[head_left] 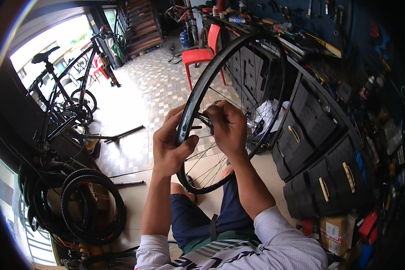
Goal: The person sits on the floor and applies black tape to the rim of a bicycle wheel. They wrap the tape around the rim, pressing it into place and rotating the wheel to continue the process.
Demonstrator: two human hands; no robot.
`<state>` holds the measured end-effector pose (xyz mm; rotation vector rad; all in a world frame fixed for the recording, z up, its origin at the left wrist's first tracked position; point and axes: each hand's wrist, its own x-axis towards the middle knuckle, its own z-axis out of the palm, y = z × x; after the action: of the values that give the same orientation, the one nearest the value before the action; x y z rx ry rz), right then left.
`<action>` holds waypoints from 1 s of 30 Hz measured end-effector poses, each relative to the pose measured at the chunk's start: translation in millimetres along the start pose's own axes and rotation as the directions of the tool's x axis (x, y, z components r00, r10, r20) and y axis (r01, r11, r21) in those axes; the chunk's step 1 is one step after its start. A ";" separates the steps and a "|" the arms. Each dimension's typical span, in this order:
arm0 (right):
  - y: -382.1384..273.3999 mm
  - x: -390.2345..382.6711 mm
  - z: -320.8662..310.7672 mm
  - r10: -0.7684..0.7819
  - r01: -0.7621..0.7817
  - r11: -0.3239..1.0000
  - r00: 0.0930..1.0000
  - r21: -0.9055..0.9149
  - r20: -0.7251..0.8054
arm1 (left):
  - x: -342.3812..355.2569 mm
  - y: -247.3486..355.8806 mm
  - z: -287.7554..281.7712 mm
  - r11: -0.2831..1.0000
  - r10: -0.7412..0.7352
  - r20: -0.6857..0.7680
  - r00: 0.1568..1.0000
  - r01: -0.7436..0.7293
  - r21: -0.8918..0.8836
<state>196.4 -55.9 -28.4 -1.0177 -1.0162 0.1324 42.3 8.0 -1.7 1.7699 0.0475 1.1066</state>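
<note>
The tilted bicycle wheel (199, 90) sits just off centre, toward one o'clock. The left hand (172, 146) clamps its rim at nine o'clock; the right hand (229, 127), inside the ring, seemingly pinches a dark piece (204, 118).

Red chair (198, 56), tiled floor (144, 76); dark blue wall (299, 18); bright opening (54, 33) left.

Both hands up in front, close together, fingers at work!
Here's the left hand (170, 150), curled in a grip on a nearly upright left forearm (155, 200), thumb angled up toward its partner; and the right hand (229, 128), slightly higher, knuckles bent, fingertips bunched and aimed leftward, its right forearm (255, 186) slanting down and outward, bare to the elbow.
</note>
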 end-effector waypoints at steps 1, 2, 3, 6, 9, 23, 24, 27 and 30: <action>4.9 0.8 -4.8 -0.031 0.032 0.999 0.998 -0.022 0.046 | 0.4 -0.4 1.1 1.000 -0.015 -0.006 1.000 0.015 -0.018; 7.9 -0.3 -9.8 -0.055 0.055 0.998 0.993 0.008 0.106 | 0.1 1.5 3.1 0.997 -0.066 -0.021 0.998 0.065 -0.042; 10.3 0.0 -14.7 -0.082 0.076 0.996 0.983 0.041 0.167 | -0.5 5.7 5.7 0.991 -0.118 -0.034 0.992 0.115 -0.066; -10.0 -1.7 -14.0 -0.154 0.160 0.987 0.967 -0.011 0.205 | -4.2 5.2 4.8 0.984 -0.155 -0.058 0.986 0.148 -0.101; -1.7 -5.0 -14.1 -0.201 0.204 0.979 0.971 -0.012 0.125 | -1.7 2.0 4.6 0.997 -0.078 -0.061 0.995 0.078 -0.014; 4.6 1.6 -3.7 -0.075 0.072 0.997 0.993 0.038 0.092 | 1.5 1.7 -0.9 0.999 -0.048 -0.040 0.998 0.048 -0.008; 5.4 2.4 -8.8 -0.139 0.139 0.990 0.980 0.009 0.143 | 0.3 2.7 -0.3 0.996 -0.078 -0.046 0.996 0.077 -0.036; -2.6 -0.1 -12.0 -0.216 0.225 0.974 0.956 -0.024 0.197 | -2.8 3.2 0.6 0.983 -0.159 -0.055 0.986 0.153 -0.097; 14.9 -2.6 -14.5 -0.300 0.299 0.954 0.941 0.036 0.158 | -2.5 -0.8 2.1 0.992 -0.104 -0.046 0.993 0.101 -0.076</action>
<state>211.0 -58.3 -43.3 -0.8397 -1.3066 -0.0308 42.7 5.7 -4.1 1.6558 0.1257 1.0654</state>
